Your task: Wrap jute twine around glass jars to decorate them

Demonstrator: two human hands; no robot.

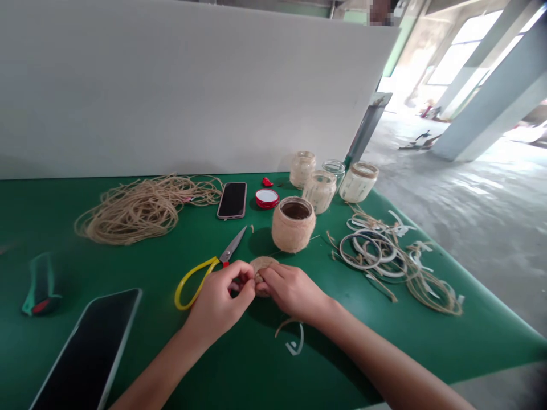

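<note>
Closed grip from both hands: the left hand [217,299] and right hand [293,291] bring their fingertips [252,277] together on a coiled jute-twine disc [262,264], at its near edge, where a small twist of twine shows. Round and tan, the disc has no long axis; its flat face tilts up and away. It sits low over the green desk [128,267], just beside the yellow-handled scissors [194,282] and in front of a twine-wrapped jar [293,225].
</note>
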